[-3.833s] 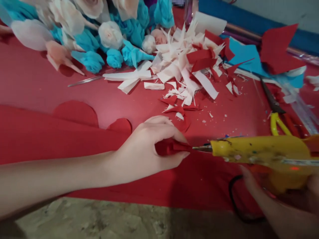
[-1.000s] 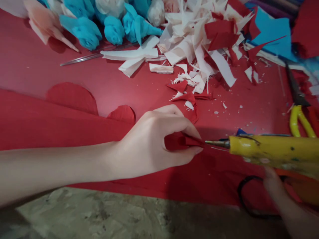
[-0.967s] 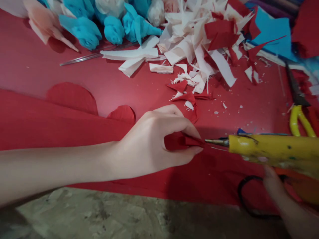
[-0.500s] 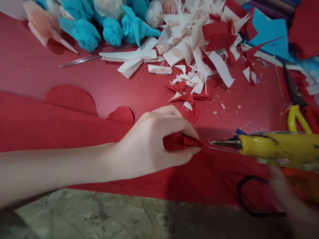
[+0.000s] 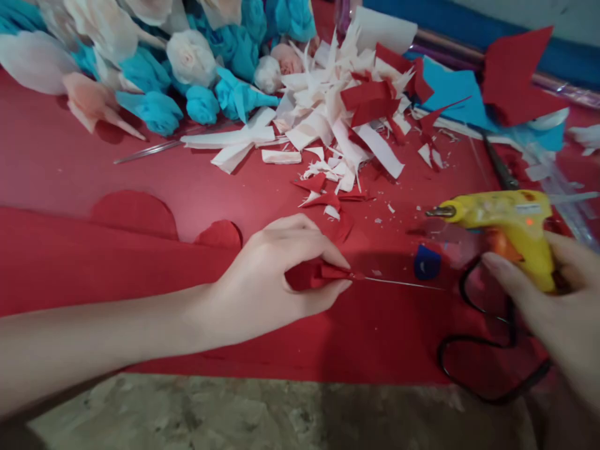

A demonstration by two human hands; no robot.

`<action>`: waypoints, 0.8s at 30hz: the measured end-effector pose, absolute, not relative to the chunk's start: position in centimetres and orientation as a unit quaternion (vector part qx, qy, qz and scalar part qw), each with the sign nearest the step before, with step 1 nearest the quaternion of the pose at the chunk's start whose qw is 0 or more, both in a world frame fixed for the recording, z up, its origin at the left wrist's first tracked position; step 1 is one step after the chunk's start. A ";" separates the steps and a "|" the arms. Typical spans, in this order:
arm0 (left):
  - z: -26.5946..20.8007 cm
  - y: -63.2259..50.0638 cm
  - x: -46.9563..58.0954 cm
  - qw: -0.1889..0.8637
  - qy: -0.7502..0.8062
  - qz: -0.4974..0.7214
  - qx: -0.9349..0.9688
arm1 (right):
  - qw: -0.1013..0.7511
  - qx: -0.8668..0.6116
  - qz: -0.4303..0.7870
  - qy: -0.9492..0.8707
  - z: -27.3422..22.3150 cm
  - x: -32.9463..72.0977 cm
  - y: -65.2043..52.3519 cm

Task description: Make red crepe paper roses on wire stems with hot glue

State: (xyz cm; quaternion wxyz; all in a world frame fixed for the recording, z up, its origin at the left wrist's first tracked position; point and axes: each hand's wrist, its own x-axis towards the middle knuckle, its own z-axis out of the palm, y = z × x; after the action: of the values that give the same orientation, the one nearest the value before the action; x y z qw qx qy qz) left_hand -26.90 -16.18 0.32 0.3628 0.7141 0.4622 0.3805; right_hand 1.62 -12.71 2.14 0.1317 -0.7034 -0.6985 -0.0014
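My left hand [image 5: 285, 275] is closed in a pinch on a small folded red crepe paper piece [image 5: 330, 273]. From its tip a thin wire [image 5: 398, 282] sticks out to the right. At the right, my right hand [image 5: 557, 294] grips the handle of a yellow hot glue gun [image 5: 501, 209] with an orange trigger. The gun's metal nozzle points left, above and apart from the wire. A black cord [image 5: 473, 340] loops below the gun. Red crepe paper [image 5: 117, 269] lies under my left forearm, with rounded red pieces [image 5: 135, 215] beyond it.
Blue, white and peach paper flowers [image 5: 154, 112] crowd the back left. White and red paper scraps [image 5: 328, 119] are heaped at the back centre. Dark-jawed pliers [image 5: 499, 162] lie behind the glue gun. A small blue piece [image 5: 426, 262] sits near the wire. The red table's front edge borders a grey floor [image 5: 210, 412].
The glue gun has moved away from the paper in my left hand, back and to the right. More of my right hand now shows. My left hand keeps its pinch.
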 end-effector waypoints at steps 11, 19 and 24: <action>0.4 -16.1 -26.8 0.362 0.455 0.371 0.724 | 0.145 -0.583 -0.132 -0.789 2.7 1.3 -12.0; 0.6 -16.1 -27.0 0.383 0.435 0.360 0.732 | 0.192 -0.339 0.104 -0.915 5.9 -5.9 -14.4; 0.7 -16.1 -27.1 0.395 0.434 0.347 0.732 | 0.191 -0.324 0.126 -0.918 5.0 -7.0 -13.2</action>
State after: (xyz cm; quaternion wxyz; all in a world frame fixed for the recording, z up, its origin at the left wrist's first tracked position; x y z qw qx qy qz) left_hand -27.09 -16.10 0.69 0.3952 0.7316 0.4342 0.3465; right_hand -6.96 -13.21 5.03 0.1907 -0.3238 -0.9181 0.1263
